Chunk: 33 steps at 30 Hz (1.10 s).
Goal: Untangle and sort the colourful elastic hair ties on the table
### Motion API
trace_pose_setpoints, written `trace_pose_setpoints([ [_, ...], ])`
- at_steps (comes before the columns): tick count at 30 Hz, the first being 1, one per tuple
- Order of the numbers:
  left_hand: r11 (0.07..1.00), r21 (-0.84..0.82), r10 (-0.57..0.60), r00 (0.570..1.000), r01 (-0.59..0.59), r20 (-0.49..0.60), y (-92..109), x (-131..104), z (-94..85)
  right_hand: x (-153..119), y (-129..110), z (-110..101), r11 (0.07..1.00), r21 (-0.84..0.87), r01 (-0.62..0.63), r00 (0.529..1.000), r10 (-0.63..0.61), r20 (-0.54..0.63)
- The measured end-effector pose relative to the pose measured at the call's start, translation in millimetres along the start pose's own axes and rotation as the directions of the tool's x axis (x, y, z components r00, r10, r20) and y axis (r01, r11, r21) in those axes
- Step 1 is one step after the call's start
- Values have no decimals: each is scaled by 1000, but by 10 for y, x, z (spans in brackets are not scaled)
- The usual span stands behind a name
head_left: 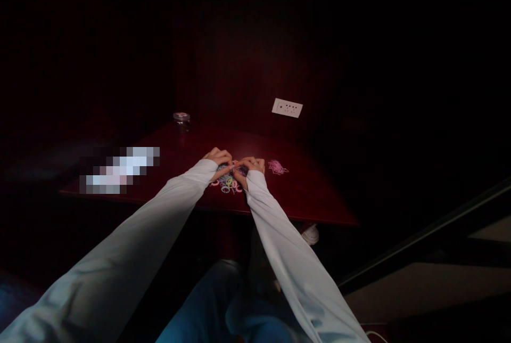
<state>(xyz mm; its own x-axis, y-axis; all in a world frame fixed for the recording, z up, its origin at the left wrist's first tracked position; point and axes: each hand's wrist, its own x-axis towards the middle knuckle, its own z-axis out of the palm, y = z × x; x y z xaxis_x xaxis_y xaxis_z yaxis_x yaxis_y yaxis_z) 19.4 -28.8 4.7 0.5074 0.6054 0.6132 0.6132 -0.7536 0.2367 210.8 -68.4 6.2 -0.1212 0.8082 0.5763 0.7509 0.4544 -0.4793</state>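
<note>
A mixed pile of small coloured hair ties lies near the front edge of the dark red table, several of them pastel rings in pink, green and blue. My left hand is over the pile's left side, its fingers curled and pinched together. From the right, my right hand meets it, fingertips bent in close to the left ones. Whatever the fingertips hold is too small and dark to make out. Just right of my right hand is a separate heap of pink hair ties, apart from both hands.
A clear lidded jar stands at the table's back left. On the left a pixelated patch hides something bright. A white wall socket is behind the table. The surroundings are very dark.
</note>
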Motion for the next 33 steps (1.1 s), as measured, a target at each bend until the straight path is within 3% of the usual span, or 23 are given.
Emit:
trace_pose_setpoints([
  [9, 999, -36, 3, 994, -7, -109, -71, 7, 57, 22, 24, 38, 994, -8, -109, 993, 109, 45],
  [14, 999, -37, 10, 998, -12, -64, -116, -3, 2, -14, 5, 14, 992, -4, -124, 989, 124, 80],
  [21, 999, -33, -1, 997, -2, -78, -244, 6, 65, -39, -34, -19, 994, 13, -109, 990, 108, 86],
  [33, 996, -82, 19, 994, -28, -111, -148, -6, -15, -39, -71, -48, 988, 36, -152, 988, 150, 46],
])
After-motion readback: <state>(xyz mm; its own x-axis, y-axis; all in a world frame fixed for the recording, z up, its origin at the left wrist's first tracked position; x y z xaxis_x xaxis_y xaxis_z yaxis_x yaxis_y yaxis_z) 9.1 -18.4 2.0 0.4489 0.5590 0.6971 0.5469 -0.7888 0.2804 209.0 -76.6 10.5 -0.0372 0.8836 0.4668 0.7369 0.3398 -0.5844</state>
